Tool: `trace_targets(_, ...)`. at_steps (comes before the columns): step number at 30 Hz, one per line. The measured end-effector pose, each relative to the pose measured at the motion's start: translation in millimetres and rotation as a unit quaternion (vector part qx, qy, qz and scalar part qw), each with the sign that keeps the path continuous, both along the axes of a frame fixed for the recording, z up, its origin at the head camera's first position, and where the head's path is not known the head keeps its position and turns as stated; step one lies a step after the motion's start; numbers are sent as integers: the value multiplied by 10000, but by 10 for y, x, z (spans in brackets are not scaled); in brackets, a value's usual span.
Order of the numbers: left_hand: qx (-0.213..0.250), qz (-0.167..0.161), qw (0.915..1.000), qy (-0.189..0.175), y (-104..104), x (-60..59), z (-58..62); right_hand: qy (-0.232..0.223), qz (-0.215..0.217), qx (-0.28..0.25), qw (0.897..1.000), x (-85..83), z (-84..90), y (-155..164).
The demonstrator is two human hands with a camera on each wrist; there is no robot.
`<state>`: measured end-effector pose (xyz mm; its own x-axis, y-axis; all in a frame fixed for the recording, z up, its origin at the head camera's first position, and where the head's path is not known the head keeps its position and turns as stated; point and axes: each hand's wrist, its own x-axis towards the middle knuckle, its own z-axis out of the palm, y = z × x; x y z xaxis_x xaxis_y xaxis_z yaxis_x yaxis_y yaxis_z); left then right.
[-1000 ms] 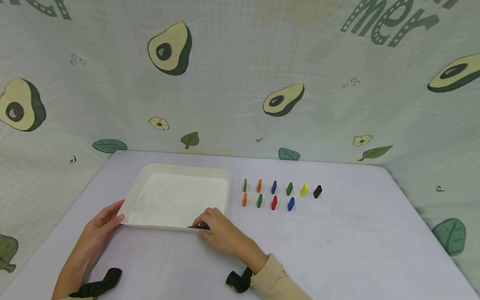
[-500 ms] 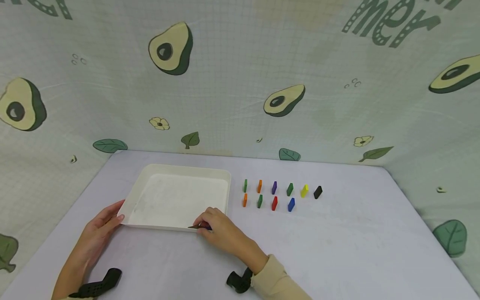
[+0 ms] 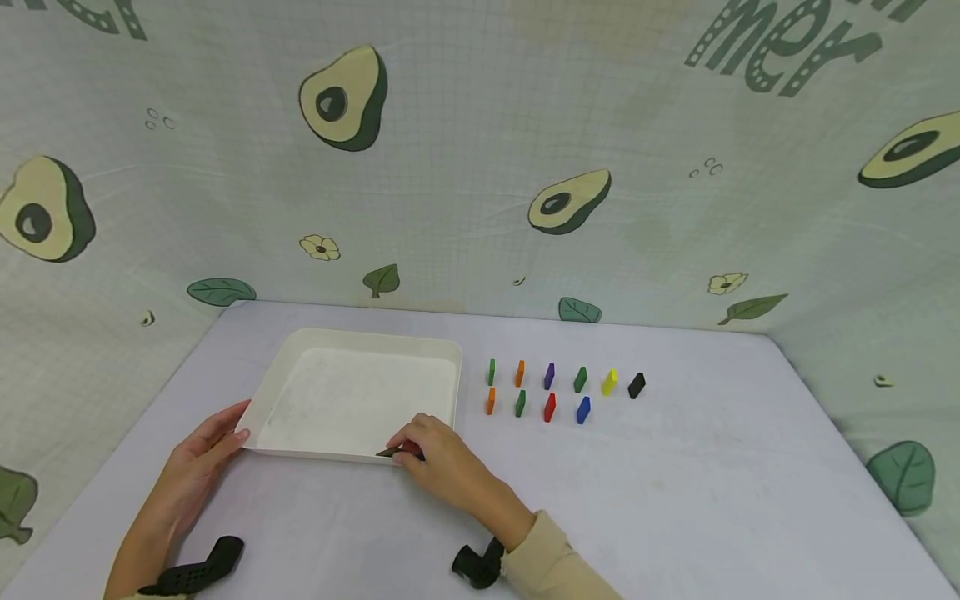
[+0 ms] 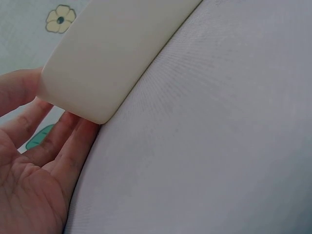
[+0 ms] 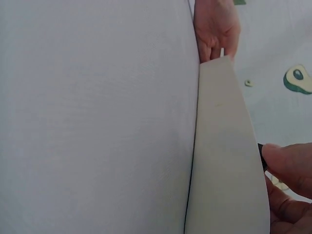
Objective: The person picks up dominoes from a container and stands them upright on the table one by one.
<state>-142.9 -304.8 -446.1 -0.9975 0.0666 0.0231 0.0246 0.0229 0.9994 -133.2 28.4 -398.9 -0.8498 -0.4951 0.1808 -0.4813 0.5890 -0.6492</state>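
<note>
A shallow white tray [image 3: 341, 392] lies on the table. My left hand [image 3: 202, 450] touches its near left corner with fairly straight fingers and thumb; the left wrist view shows them against the outer wall. My right hand [image 3: 442, 458] is at the near right part of the tray and pinches a small, thin, dark piece [image 3: 386, 452] just by the near rim. A reddish patch shows between these fingers; most of the piece is hidden. In the right wrist view only a dark edge [image 5: 263, 156] of it shows beside the thumb, above the tray wall.
Two rows of small upright blocks stand right of the tray, among them a red block [image 3: 550, 407], a blue block [image 3: 583, 410], a yellow block [image 3: 609, 382] and a black block [image 3: 637, 385]. A fabric backdrop [image 3: 465, 150] with avocado prints hangs behind the table [image 3: 712, 467].
The dark piece has turned slightly in my right fingers, and a reddish patch now shows there. My left hand, the tray and the blocks stay in place.
</note>
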Motion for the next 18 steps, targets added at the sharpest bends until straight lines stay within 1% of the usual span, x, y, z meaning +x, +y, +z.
trace_targets(11,-40,-66,10000,36,2,3,5,287,-3,116,9995,17,63,41)
trace_targets(18,-39,-73,9999,69,1,4,-1,230,5,238,9995,14,146,90)
